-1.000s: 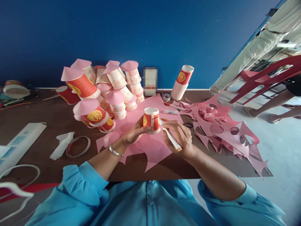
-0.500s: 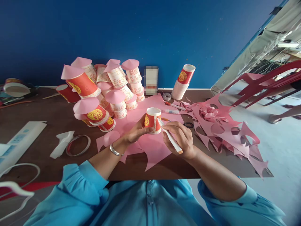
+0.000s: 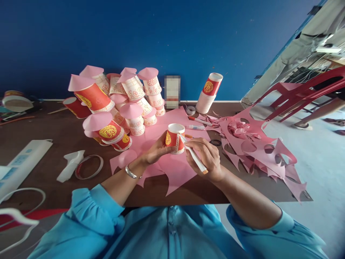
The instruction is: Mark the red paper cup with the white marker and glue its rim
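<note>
Hardly anything has shifted since a second ago: the left hand (image 3: 156, 151) still wraps its fingers around the red paper cup (image 3: 174, 138), upright above the pink paper (image 3: 175, 169). Just beside it, the right hand (image 3: 207, 158) pinches a marker (image 3: 193, 154), tip touching the cup.

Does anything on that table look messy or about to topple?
Yes. The heap of finished cups leans every way, several tipped on their sides. Pink paper offcuts hang over the table edge on the right.
</note>
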A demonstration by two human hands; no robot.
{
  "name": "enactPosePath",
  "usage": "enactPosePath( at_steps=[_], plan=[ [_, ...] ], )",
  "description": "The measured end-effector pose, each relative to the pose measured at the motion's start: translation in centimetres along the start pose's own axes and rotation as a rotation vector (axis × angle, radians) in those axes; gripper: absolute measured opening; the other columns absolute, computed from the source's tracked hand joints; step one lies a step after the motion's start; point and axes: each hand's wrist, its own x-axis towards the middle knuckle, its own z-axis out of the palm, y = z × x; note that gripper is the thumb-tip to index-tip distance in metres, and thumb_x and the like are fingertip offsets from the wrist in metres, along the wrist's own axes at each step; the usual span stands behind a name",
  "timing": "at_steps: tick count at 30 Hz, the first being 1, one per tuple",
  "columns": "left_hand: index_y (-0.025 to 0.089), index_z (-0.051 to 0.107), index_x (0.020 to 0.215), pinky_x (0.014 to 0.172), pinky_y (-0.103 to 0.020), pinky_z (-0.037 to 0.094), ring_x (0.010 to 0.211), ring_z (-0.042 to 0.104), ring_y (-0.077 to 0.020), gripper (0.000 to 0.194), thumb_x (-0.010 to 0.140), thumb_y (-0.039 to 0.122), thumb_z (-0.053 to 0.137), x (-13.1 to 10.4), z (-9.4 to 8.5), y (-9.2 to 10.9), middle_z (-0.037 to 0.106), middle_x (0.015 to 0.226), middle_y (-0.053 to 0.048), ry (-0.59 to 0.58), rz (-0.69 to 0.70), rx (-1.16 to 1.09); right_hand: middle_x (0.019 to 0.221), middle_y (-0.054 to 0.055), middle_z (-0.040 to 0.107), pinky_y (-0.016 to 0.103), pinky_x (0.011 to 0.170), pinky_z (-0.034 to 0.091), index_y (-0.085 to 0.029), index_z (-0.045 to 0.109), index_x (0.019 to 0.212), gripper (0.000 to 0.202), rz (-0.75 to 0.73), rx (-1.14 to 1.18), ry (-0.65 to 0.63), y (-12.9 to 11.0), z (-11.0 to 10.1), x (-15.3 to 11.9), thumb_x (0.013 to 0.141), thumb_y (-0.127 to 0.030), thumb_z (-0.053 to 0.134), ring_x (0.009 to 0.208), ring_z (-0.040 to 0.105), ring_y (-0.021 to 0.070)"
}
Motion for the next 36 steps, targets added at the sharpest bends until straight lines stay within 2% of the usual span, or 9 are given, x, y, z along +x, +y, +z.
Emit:
enactPosePath(
  at_steps=[3,9,13,17,21,26,31,36],
  plan=[
    [0.032,0.067,0.153,0.116,-0.05,0.063,0.138,0.072,-0.0366,0.064,0.095,0.05,0.087,0.04,0.0,0.16,0.077,0.142,-0.007,0.012,-0.011,0.025,0.1,0.009,0.085,0.037,0.082,0.072,-0.019,0.066,0.135,0.03,-0.009,-0.002,-0.002,-0.05,0.03,0.06,0.107,-0.009,0.065,0.086,0.085,0.0241],
    [0.03,0.067,0.155,0.13,-0.059,0.053,0.145,0.065,-0.038,0.064,0.096,0.051,0.084,0.13,0.06,0.33,0.075,0.138,-0.007,-0.003,0.009,0.025,0.099,0.007,0.085,0.035,0.075,0.07,-0.021,0.066,0.132,0.027,0.006,0.008,-0.021,-0.21,-0.1,0.09,0.108,-0.01,0.063,0.085,0.085,0.023],
    [0.03,0.067,0.155,0.127,-0.057,0.054,0.139,0.066,-0.0347,0.063,0.097,0.051,0.083,0.17,0.32,0.76,0.076,0.138,-0.007,0.011,-0.008,0.058,0.097,0.007,0.085,0.034,0.075,0.069,-0.021,0.065,0.128,0.026,0.002,0.011,-0.031,-0.25,-0.09,0.11,0.105,-0.009,0.064,0.083,0.084,0.0228],
    [0.03,0.068,0.153,0.121,-0.055,0.057,0.136,0.068,-0.0353,0.062,0.096,0.053,0.082,0.23,0.44,0.96,0.077,0.141,-0.008,0.011,0.0,0.074,0.094,0.006,0.084,0.033,0.074,0.068,-0.022,0.064,0.125,0.026,0.009,0.016,-0.031,-0.32,-0.02,0.16,0.103,-0.008,0.063,0.081,0.084,0.0229],
    [0.033,0.07,0.153,0.12,-0.052,0.059,0.138,0.069,-0.0355,0.061,0.097,0.055,0.082,0.32,0.34,0.88,0.078,0.142,-0.007,0.013,0.003,0.086,0.094,0.005,0.085,0.034,0.076,0.07,-0.024,0.064,0.126,0.029,0.017,0.009,-0.032,-0.34,0.03,0.1,0.102,-0.008,0.062,0.08,0.084,0.023],
    [0.033,0.067,0.157,0.125,-0.056,0.058,0.141,0.068,-0.0367,0.071,0.094,0.059,0.085,0.42,0.29,0.94,0.077,0.149,-0.007,0.018,0.015,0.107,0.095,0.004,0.085,0.034,0.078,0.071,-0.025,0.065,0.128,0.032,0.027,0.016,-0.036,-0.3,0.06,-0.03,0.101,-0.008,0.062,0.08,0.085,0.0231],
    [0.032,0.067,0.156,0.122,-0.055,0.059,0.138,0.068,-0.0349,0.068,0.096,0.059,0.082,0.4,0.19,0.78,0.075,0.151,-0.009,0.002,0.021,0.113,0.094,0.005,0.085,0.032,0.074,0.07,-0.023,0.064,0.125,0.028,0.021,0.008,-0.037,-0.38,0.0,0.12,0.102,-0.009,0.062,0.08,0.084,0.0228],
    [0.031,0.066,0.158,0.124,-0.054,0.058,0.14,0.068,-0.0352,0.068,0.098,0.06,0.081,0.37,0.1,0.52,0.075,0.152,-0.009,-0.001,0.014,0.082,0.094,0.004,0.085,0.032,0.077,0.07,-0.024,0.066,0.126,0.03,0.022,0.021,-0.034,-0.32,0.02,0.05,0.101,-0.008,0.063,0.08,0.085,0.0224]
  ],
)
